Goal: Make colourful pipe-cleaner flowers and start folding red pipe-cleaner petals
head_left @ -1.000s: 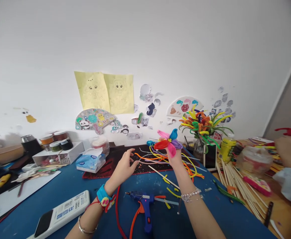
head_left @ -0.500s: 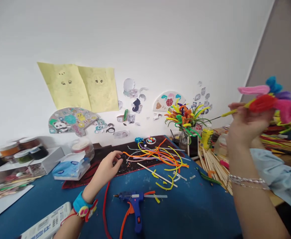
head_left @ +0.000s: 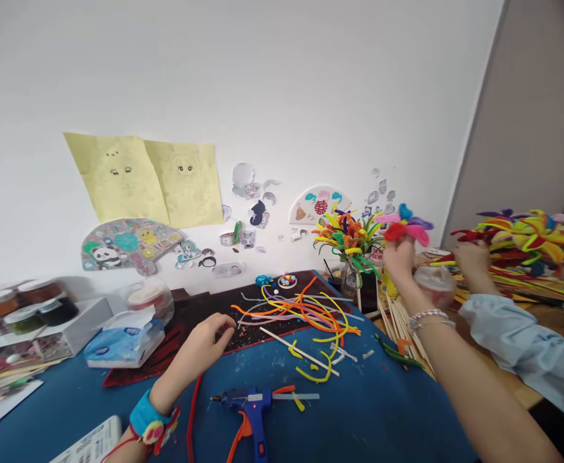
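Note:
My right hand (head_left: 400,262), wearing a beaded bracelet, is raised beside the vase, closed around the stem of a pipe-cleaner flower. Pink, red, blue and purple loops form the flower (head_left: 409,226); its stem is mostly hidden by my fingers. Above the dark mat, my left hand (head_left: 213,337) has loosely curled fingers with a gap to the thumb, and nothing shows in it. Loose pipe cleaners (head_left: 305,305) in orange, yellow and purple lie just right of it. A blue glue gun (head_left: 250,400) rests on its side below, its small red light lit.
A vase of pipe-cleaner flowers (head_left: 349,238) stands against the wall. At right, a co-worker's hand (head_left: 472,260) holds a colourful pipe-cleaner bouquet (head_left: 532,238). Wooden sticks (head_left: 402,325) lie on the right. A tissue pack (head_left: 125,341) and paint jars (head_left: 40,302) are at left.
My right hand has moved left and away from me with the flower, next to the vase. The co-worker's hand and bouquet are now more visible. My left hand stays nearly in place.

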`<state>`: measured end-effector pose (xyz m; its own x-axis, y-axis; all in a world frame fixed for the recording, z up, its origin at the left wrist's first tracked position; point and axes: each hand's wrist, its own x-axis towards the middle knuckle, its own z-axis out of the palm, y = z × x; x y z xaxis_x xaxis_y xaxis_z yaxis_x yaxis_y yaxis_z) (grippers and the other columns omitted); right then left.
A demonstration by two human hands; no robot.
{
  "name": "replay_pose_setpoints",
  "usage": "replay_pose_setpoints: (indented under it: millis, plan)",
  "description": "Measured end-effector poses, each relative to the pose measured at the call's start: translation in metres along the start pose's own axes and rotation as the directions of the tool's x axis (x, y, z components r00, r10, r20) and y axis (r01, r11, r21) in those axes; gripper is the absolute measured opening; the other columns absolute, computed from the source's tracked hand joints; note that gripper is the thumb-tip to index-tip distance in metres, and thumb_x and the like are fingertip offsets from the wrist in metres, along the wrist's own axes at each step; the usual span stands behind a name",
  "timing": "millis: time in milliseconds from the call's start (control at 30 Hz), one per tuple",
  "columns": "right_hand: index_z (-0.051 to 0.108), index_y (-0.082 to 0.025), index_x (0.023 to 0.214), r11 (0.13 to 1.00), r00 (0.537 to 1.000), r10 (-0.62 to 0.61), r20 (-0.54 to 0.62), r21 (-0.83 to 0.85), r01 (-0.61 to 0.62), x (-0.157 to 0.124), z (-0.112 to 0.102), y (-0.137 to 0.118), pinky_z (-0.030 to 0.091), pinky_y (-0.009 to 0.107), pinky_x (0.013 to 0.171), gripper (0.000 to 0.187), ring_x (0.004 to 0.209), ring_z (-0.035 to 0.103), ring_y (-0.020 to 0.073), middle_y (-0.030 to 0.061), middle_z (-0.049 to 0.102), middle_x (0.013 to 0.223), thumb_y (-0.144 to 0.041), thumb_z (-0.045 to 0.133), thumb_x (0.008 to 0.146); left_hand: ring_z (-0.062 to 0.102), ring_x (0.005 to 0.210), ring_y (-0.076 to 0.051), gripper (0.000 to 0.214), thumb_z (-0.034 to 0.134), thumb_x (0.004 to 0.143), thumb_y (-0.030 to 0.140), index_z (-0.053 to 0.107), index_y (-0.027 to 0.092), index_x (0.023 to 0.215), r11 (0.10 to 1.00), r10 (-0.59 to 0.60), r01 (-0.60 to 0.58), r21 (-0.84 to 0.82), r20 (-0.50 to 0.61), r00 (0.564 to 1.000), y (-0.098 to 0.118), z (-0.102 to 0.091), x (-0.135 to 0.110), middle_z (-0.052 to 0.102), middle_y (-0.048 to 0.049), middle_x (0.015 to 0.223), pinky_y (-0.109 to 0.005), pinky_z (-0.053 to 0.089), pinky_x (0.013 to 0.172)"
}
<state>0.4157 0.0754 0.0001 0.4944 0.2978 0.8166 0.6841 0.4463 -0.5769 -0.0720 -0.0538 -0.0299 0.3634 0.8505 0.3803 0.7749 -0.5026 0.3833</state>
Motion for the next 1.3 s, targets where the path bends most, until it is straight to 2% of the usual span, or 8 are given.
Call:
replay_pose_setpoints:
  millis: [200,333,500,633,833,1033,1133,1300]
  plan:
    - [0.054,-0.016,0.115,0.97,0.944,0.191,0.27,-0.199,-0.139,-0.019,0.021,0.046,0.05,0.04,0.081,0.03,0.097,0.059,0.02,0.008,0.057,0.115,-0.031,0.054,0.089,0.057,0.081,-0.018,0.022,0.04,0.086,0.025,0.061,0.019,0.089,1.0,0.021,-0.022,0.01,0.053,0.998,0.004,0.003,-0.002,0.062,-0.0044,0.088,-0.03,0.042,0.075]
    - [0.054,-0.016,0.115,0.94,0.895,0.295,0.333,-0.267,-0.21,-0.022,0.022,0.063,0.051,0.04,0.081,0.03,0.097,0.059,0.0199,0.0084,0.057,0.116,-0.03,0.053,0.09,0.057,0.08,-0.017,0.022,0.04,0.086,0.026,0.061,0.019,0.088,0.999,0.024,-0.026,0.029,0.082,0.996,0.002,0.007,-0.002,0.061,-0.0045,0.088,-0.029,0.042,0.074]
    - [0.054,-0.015,0.115,0.905,0.874,0.392,0.286,-0.291,-0.311,-0.025,0.02,0.071,0.051,0.04,0.08,0.03,0.096,0.059,0.02,0.0078,0.057,0.114,-0.03,0.054,0.089,0.056,0.08,-0.017,0.022,0.041,0.086,0.026,0.061,0.019,0.088,0.999,0.025,-0.029,0.038,0.114,0.993,-0.003,0.009,-0.001,0.06,-0.0046,0.088,-0.029,0.042,0.075]
    - [0.054,-0.015,0.114,0.888,0.9,0.419,0.117,-0.26,-0.38,-0.056,0.016,0.068,0.051,0.039,0.079,0.029,0.093,0.06,0.0191,0.0077,0.058,0.111,-0.031,0.054,0.089,0.056,0.079,-0.017,0.021,0.041,0.086,0.025,0.061,0.019,0.086,0.998,0.044,-0.051,0.04,0.161,0.986,-0.004,0.014,-0.001,0.06,-0.0044,0.088,-0.029,0.042,0.075]
    - [0.056,-0.014,0.104,0.935,0.955,0.292,-0.055,-0.194,-0.297,-0.144,0.022,0.043,0.05,0.035,0.073,0.023,0.082,0.059,0.0158,0.0046,0.059,0.097,-0.032,0.052,0.09,0.056,0.083,-0.017,0.02,0.041,0.085,0.023,0.061,0.02,0.086,0.994,0.099,-0.106,0.022,0.213,0.972,0.006,0.035,-0.006,0.059,-0.0045,0.088,-0.028,0.043,0.077]
    - [0.052,-0.02,0.075,0.983,0.982,-0.001,0.189,-0.179,0.036,-0.179,0.016,0.005,0.042,0.037,0.072,0.015,0.078,0.051,0.023,0.0059,0.056,0.076,-0.01,0.041,0.079,0.056,0.092,-0.02,0.023,0.043,0.085,0.024,0.059,0.018,0.099,0.985,0.032,-0.061,0.164,0.173,0.984,0.008,0.036,-0.009,0.058,-0.0096,0.1,-0.032,0.043,0.085]
    - [0.052,-0.023,0.07,0.968,0.894,-0.168,0.416,-0.104,0.23,-0.189,0.015,-0.016,0.042,0.037,0.073,0.022,0.078,0.051,0.0235,0.0053,0.058,0.073,-0.005,0.04,0.076,0.058,0.092,-0.025,0.027,0.04,0.086,0.026,0.06,0.015,0.1,0.931,-0.113,0.041,0.363,0.18,0.977,0.002,0.026,-0.012,0.06,-0.0134,0.099,-0.039,0.044,0.083]
    - [0.058,-0.024,0.066,0.881,0.588,-0.4,0.702,0.119,0.458,-0.215,0.028,-0.046,0.045,0.033,0.072,0.027,0.075,0.055,0.0204,0.0022,0.062,0.069,-0.003,0.044,0.074,0.063,0.084,-0.029,0.027,0.045,0.084,0.03,0.064,0.015,0.096,0.885,-0.216,0.033,0.465,0.345,0.914,0.025,0.011,-0.029,0.065,-0.0152,0.094,-0.039,0.047,0.072]
